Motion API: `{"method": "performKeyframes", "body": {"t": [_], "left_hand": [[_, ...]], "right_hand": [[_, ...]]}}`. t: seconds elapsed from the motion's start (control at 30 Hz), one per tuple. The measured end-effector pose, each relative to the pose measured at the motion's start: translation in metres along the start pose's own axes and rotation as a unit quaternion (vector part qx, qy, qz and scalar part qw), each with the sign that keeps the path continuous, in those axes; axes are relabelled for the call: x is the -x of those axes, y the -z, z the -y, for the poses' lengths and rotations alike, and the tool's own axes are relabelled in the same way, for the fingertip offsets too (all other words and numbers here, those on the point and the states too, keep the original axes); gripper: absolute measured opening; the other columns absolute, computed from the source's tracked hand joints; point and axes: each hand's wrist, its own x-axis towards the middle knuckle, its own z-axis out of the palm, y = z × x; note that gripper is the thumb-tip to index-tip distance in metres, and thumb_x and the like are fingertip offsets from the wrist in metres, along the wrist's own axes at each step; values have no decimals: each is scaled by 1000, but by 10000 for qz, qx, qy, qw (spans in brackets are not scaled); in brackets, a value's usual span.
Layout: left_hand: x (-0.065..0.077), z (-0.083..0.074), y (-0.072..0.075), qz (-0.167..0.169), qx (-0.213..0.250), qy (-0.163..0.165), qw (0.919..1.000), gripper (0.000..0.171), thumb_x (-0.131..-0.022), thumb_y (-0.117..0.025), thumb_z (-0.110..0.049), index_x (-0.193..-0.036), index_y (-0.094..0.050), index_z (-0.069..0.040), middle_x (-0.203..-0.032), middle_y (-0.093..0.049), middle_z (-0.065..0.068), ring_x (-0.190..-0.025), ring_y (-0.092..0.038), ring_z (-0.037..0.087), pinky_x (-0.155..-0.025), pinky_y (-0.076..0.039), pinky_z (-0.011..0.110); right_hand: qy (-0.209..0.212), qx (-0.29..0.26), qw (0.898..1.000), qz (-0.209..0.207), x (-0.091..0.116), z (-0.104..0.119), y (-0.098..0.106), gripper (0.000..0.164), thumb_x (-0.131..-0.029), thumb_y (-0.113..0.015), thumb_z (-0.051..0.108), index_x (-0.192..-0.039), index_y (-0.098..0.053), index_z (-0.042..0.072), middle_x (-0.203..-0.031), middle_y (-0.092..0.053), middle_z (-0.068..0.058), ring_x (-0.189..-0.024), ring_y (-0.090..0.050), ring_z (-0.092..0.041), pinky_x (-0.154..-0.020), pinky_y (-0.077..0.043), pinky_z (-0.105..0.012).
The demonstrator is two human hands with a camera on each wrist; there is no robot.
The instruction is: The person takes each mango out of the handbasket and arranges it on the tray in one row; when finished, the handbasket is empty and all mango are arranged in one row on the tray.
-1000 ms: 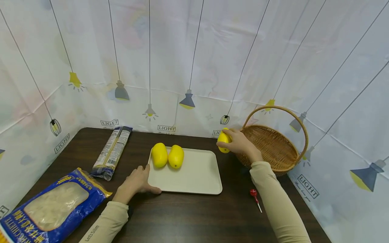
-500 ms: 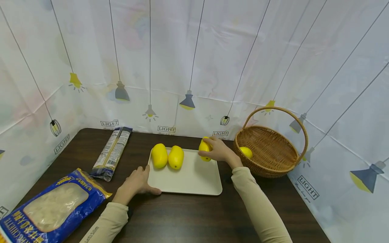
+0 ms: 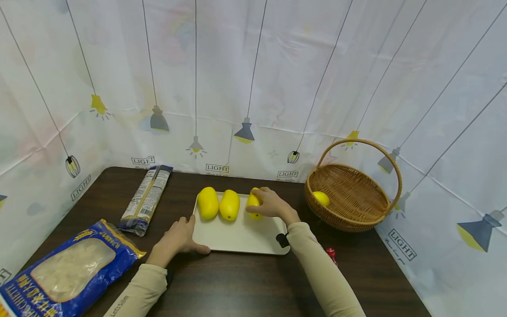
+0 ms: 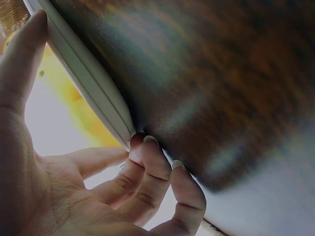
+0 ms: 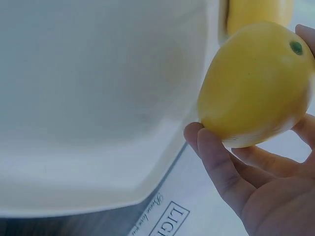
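Observation:
My right hand (image 3: 273, 205) holds a yellow mango (image 5: 256, 83) over the right half of the white tray (image 3: 237, 237), fingers and thumb around its sides. In the right wrist view a green stem mark shows on the fruit; whether it touches the tray I cannot tell. Two more mangoes, one at the left (image 3: 207, 203) and one beside it (image 3: 229, 205), lie on the tray's left part. At the tray's front left corner, my left hand (image 3: 178, 237) grips the rim, thumb along the front edge and fingers by the left side, as the left wrist view (image 4: 88, 78) also shows.
A wicker basket (image 3: 352, 223) with a tall handle stands at the right, a yellow fruit (image 3: 321, 199) inside. A red lollipop (image 3: 330, 252) lies partly behind my right sleeve. At the left are a blue pasta bag (image 3: 75, 268) and a long packet (image 3: 145, 200).
My right hand has carried the mango leftward from beside the basket to over the tray. The fruit in the basket has come into view. My left hand stays at the tray corner.

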Motion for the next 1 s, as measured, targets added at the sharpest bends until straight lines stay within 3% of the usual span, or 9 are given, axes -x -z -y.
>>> {"method": "performKeyframes", "body": {"t": [0.2, 0.4, 1.0], "left_hand": [[0, 0, 0, 4, 14, 8, 10000, 126, -64, -86, -66, -153, -31, 5, -138, -47, 32, -122, -52, 46, -97, -47, 66], [0, 0, 0, 19, 46, 22, 10000, 127, -64, -86, -66, -154, -31, 5, -140, -46, 33, -123, -52, 46, -97, -47, 66], [0, 0, 1, 31, 67, 39, 10000, 127, -64, -86, -64, -155, -29, 4, -141, -46, 33, -124, -52, 46, -97, -46, 67]], "right_hand": [[-79, 129, 9999, 64, -5, 8, -9, 73, -87, -67, 54, -149, -50, 20, -153, -43, -16, -120, -53, -30, -96, -50, -48], [-211, 250, 9994, 147, -5, 14, -9, 75, -87, -65, 58, -150, -48, 23, -157, -39, -15, -133, -49, -33, -100, -48, -54], [136, 164, 9995, 231, -12, 14, -15, 76, -87, -69, 56, -150, -48, 19, -158, -38, -17, -144, -41, -36, -113, -41, -55]]}}
